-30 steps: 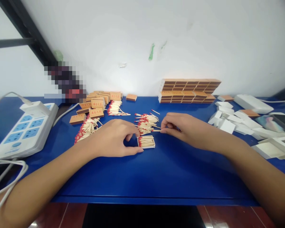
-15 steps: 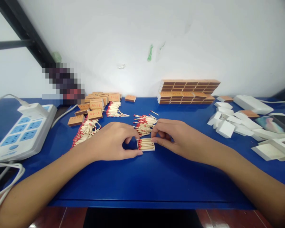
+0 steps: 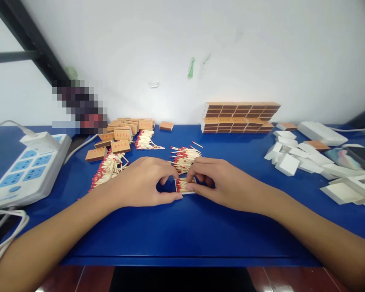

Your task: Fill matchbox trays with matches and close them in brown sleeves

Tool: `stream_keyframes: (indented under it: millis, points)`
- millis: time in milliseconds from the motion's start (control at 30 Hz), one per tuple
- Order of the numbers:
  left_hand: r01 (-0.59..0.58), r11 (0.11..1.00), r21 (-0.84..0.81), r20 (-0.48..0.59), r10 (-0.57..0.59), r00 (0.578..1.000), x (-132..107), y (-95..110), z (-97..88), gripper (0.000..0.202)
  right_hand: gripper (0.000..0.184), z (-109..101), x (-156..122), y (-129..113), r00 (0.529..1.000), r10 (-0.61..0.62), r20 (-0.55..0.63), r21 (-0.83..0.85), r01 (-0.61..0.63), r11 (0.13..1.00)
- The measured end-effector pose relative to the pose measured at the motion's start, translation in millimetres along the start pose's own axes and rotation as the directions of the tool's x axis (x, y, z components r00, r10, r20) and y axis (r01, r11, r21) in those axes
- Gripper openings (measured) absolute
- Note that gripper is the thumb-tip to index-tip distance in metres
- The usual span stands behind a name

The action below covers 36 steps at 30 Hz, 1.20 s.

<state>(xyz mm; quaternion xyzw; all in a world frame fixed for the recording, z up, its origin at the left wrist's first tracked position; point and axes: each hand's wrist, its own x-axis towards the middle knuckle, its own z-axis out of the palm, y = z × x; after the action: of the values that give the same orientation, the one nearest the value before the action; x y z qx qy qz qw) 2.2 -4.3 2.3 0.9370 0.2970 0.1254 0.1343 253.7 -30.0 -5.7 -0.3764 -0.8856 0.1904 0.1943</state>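
A small white matchbox tray (image 3: pixel 183 185) filled with red-tipped matches lies on the blue table (image 3: pixel 182 227). My left hand (image 3: pixel 146 182) pinches its left end between thumb and fingers. My right hand (image 3: pixel 217 182) covers the tray's right end, fingers curled onto the matches. Just behind the hands lies a loose pile of matches (image 3: pixel 184 156).
More matches (image 3: pixel 108 168) and orange matchbox sleeves (image 3: pixel 121 136) lie at the left. A stack of sleeves (image 3: pixel 239 117) stands against the wall. White trays (image 3: pixel 295 158) spread at the right. A power strip (image 3: pixel 24 170) sits far left.
My right hand moved left from the loose matches onto the tray's right end. My left hand stayed on the tray.
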Motion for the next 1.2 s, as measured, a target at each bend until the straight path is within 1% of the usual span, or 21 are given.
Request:
stream_keyframes:
  millis: [200,467,667,767,933,1100,1200]
  points:
    - [-0.003,1.0,0.007,-0.011,0.003,1.0,1.0,-0.2,-0.4,0.028,0.015,-0.2,-0.3,1.9,1.0,0.003,-0.029,-0.009,-0.003,1.0]
    - [0.0,1.0,0.0,-0.004,0.0,1.0,0.4,-0.2,-0.5,0.027,0.007,1.1,-0.5,1.0,1.0,-0.022,-0.011,0.011,0.022,1.0]
    - [0.007,1.0,-0.002,-0.002,-0.007,1.0,0.2,-1.3,-0.5,0.027,0.007,0.7,1.7,1.9,1.0,0.005,-0.009,0.019,-0.005,1.0]
    - [0.01,1.0,-0.01,0.006,-0.009,1.0,-0.1,-2.1,-0.2,0.027,0.009,0.6,1.8,2.7,1.0,0.027,-0.011,0.0,-0.027,1.0]
    - [0.001,1.0,0.001,0.0,-0.001,1.0,0.5,-1.4,0.2,0.028,0.018,0.8,-0.2,7.1,1.0,0.017,0.015,-0.002,-0.017,1.0]
    - [0.003,1.0,-0.003,-0.001,-0.003,1.0,0.5,-1.9,-0.3,0.027,0.017,-0.1,-0.1,8.7,0.998,-0.001,0.056,0.047,-0.001,0.999]
    - [0.013,1.0,-0.009,0.008,-0.012,1.0,0.3,-1.9,-0.6,0.027,0.015,-0.1,0.4,6.7,0.999,-0.021,0.045,0.072,0.018,0.997]
